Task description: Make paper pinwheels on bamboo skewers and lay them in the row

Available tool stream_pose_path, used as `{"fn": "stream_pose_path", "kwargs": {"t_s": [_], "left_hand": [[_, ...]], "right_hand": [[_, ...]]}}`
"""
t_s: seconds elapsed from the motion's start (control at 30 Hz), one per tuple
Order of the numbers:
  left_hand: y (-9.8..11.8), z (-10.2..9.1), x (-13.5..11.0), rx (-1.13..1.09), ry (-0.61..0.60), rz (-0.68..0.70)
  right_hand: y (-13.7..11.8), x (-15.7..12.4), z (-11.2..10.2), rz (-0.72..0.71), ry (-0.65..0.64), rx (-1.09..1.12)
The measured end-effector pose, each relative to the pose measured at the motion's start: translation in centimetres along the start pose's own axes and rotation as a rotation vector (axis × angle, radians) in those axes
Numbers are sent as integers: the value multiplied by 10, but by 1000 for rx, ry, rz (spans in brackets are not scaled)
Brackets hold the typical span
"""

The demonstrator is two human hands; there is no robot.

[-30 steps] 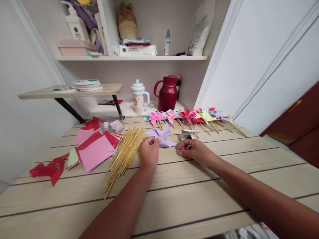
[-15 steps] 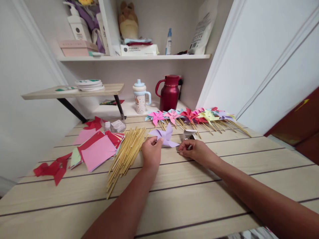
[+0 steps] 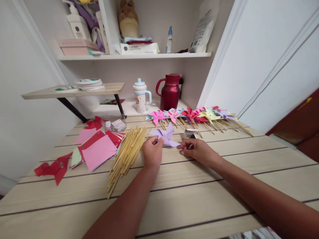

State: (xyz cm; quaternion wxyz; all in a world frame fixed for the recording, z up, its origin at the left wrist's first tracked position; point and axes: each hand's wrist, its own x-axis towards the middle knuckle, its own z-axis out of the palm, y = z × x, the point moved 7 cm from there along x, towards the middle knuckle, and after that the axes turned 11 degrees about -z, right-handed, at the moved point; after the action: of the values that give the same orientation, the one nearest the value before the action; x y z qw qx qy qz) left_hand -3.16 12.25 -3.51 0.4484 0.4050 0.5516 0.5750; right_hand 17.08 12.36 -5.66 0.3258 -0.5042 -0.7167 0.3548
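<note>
My left hand point(image 3: 153, 152) pinches a lilac paper pinwheel point(image 3: 168, 133) near its centre, thumb on top. It is held just above the table, its blades folded in and no stick on it. Close to the right-hand blade tip is my right hand point(image 3: 195, 148), thumb and fingertips drawn together. Whatever lies between them is too small to make out. Behind that hand stands a small opened white box point(image 3: 190, 132), partly hidden by the fingers. A pile of thin wooden sticks point(image 3: 127, 156) lies left of my left hand.
Finished pinwheels on sticks point(image 3: 190, 114) lie in a row at the back. Coloured paper squares point(image 3: 99, 151) and red folded paper point(image 3: 55, 169) are at the left. A red jug point(image 3: 170, 93) and a light cup point(image 3: 141, 98) stand behind, beside a small raised shelf point(image 3: 112, 88).
The small shiny thing seen at my right fingertips earlier no longer shows clearly. Both hands and the lilac pinwheel keep nearly the same places; the view has shifted slightly.
</note>
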Motion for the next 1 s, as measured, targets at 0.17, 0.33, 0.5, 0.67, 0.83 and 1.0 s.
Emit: {"fn": "stream_pose_path", "kwargs": {"t_s": [0.17, 0.33, 0.5, 0.67, 0.83, 1.0], "left_hand": [[2, -1, -2, 6, -1, 3], [1, -1, -1, 14, 5, -5], [-1, -1, 2, 26, 8, -1], [-3, 0, 3, 32, 3, 6], [-3, 1, 2, 37, -7, 9], [-2, 0, 2, 37, -15, 10]], "right_hand": [[0, 0, 0, -3, -11, 48], [-3, -2, 1, 10, -20, 91], [-3, -2, 2, 20, -23, 121], [-3, -1, 3, 16, -30, 138], [-6, -1, 2, 9, -38, 131], [-7, -2, 2, 22, -11, 122]]}}
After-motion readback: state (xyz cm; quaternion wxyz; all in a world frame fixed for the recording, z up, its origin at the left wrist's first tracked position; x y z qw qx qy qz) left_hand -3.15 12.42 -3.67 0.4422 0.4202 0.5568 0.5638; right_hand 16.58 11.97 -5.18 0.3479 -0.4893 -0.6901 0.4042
